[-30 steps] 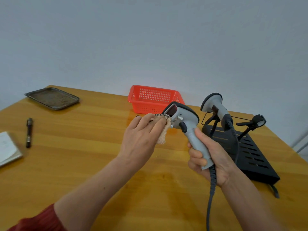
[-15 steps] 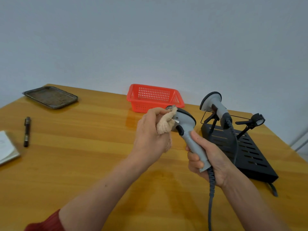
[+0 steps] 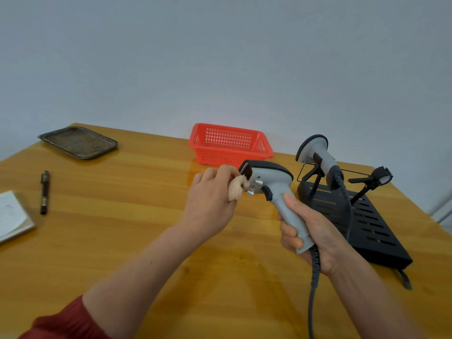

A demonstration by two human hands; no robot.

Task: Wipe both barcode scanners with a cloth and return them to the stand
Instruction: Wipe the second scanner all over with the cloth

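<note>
At the far left edge of the table (image 3: 127, 216), a notebook (image 3: 12, 216) ran out of frame, with only its right part showing and its marks too faint to read. Just right of it and apart from it lay a dark pen (image 3: 44, 192). Behind, near the back-left corner, sat a metal tray (image 3: 78, 142), and the mottling on its floor could not be made out. Bare wood spread from the pen across to the forearms. A red sleeve (image 3: 66, 321) was cut by the bottom edge.

The left hand (image 3: 210, 199) curled its fingers round a beige cloth (image 3: 236, 189) and pressed it against the front of the grey scanner (image 3: 271, 177). Most of the cloth was buried in the palm, and it covered part of the scanner's dark window. A red basket (image 3: 230, 145) stood behind near the back edge, its lower front hidden by the hand and the scanner.

The right hand (image 3: 308, 236) was wrapped firmly round the scanner's handle, holding it above the table with its head pointing left. Its coiled cable (image 3: 314, 277) dropped out of the bottom edge.

Further right, a second scanner (image 3: 315, 152) rested head-up in the left cradle of the black stand (image 3: 367, 221), beside another cradle (image 3: 380, 176). The stand's slotted base lay close to the right wrist and near the table's right edge.
</note>
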